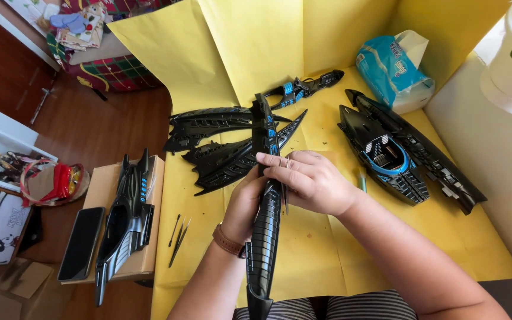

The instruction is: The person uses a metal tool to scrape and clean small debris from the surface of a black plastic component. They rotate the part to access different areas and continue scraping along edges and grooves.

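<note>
Both hands are gripping a long black spar over the yellow sheet.

The sheet (327, 249) is carrying the spar (265, 231), its long axis running from near edge to far edge. The right hand (309, 181) is clasping it from above; the left hand (245, 204) is cupping it beneath, apparently closed, fingers hidden.

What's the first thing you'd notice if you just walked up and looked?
Both hands, left hand and right hand, grip a long black model part over the bright yellow paper. Spiky black wing pieces fan out behind them, and a black hull with a blue-rimmed cockpit lies to the right.
</note>
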